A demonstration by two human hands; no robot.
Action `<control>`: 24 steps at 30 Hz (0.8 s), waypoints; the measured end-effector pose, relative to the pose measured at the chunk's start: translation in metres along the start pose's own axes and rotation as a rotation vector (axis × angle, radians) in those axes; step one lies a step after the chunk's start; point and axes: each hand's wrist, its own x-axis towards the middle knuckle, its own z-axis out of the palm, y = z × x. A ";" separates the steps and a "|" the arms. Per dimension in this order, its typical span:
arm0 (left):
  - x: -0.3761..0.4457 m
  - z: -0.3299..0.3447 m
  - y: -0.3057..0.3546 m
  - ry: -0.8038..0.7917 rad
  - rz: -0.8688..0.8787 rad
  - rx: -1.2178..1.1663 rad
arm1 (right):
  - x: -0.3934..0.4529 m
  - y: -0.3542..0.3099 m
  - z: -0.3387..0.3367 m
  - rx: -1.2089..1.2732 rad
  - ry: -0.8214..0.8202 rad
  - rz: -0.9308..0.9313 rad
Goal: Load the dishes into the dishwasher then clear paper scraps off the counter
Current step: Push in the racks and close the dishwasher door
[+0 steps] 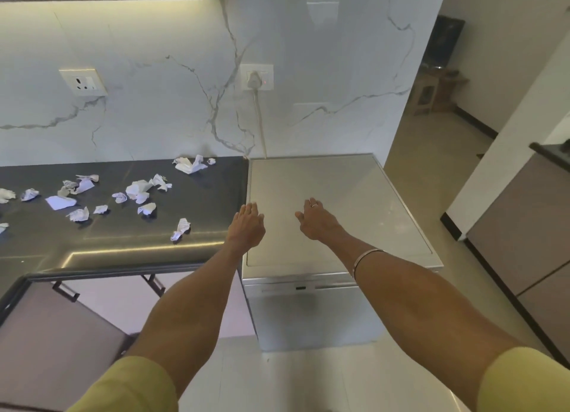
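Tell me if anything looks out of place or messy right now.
Yes: crumpled paper scraps lie scattered across the dark counter, left of the dishwasher. Nothing looks spilled or damaged. The dishwasher door is closed, and both hands, left and right, are open over its top.

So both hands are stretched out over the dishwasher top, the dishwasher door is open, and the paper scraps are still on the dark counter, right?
Not quite: the head view shows the dishwasher door closed. The rest holds: left hand and right hand reach over its top, and the paper scraps lie on the dark counter.
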 end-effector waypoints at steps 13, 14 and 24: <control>-0.085 0.070 -0.007 -0.103 -0.134 0.062 | -0.067 0.024 0.053 0.004 -0.163 -0.031; -0.091 0.076 -0.004 -0.108 -0.146 0.055 | -0.072 0.027 0.056 0.008 -0.175 -0.034; -0.139 0.112 -0.015 -0.119 -0.137 0.056 | -0.113 0.045 0.086 0.013 -0.222 -0.036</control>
